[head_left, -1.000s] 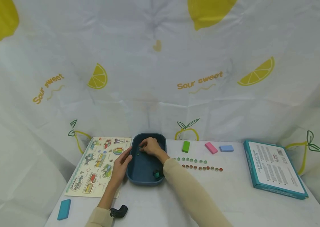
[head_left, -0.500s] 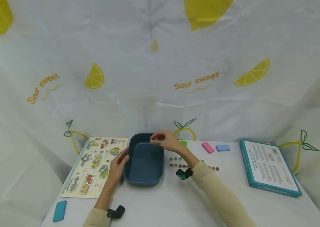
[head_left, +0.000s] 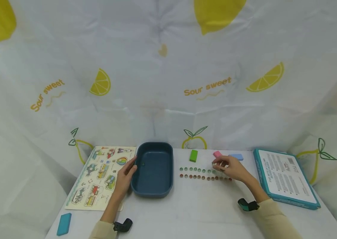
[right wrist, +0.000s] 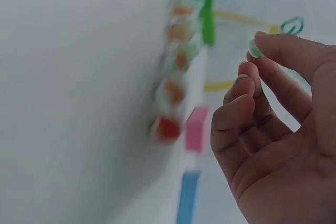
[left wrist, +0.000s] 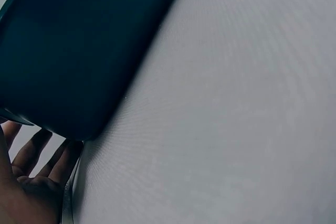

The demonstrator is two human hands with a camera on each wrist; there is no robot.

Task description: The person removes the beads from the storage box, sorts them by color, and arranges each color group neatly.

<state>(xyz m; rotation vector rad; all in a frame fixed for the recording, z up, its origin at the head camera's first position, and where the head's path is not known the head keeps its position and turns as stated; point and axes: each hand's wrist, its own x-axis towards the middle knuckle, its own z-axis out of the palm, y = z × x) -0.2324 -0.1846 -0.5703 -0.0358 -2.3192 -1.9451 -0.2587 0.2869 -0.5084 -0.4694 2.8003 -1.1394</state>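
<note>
My right hand [head_left: 233, 168] pinches a small pale green glass marble [right wrist: 255, 49] between thumb and index finger, plainly seen in the right wrist view. It is above the right end of two rows of marbles: a green row [head_left: 195, 169] and, nearer me, a reddish-brown row [head_left: 194, 177]. At the left side of the dark blue tray [head_left: 152, 195], my left hand [head_left: 123, 177] touches the rim with extended fingers. The left wrist view has those fingers [left wrist: 63, 163] against the tray's outer wall. One small green marble [head_left: 143, 164] lies in the tray.
Behind the rows lie a green block [head_left: 193, 155], a pink block [head_left: 217, 154] and a light blue block [head_left: 236, 157]. A picture puzzle board [head_left: 100, 176] is left of the tray, a teal block [head_left: 64, 224] before it. A teal-edged box [head_left: 288, 177] lies at right.
My right hand has left the tray with a marble and moved right to the end of the green row. My left hand has stayed at the tray's left side.
</note>
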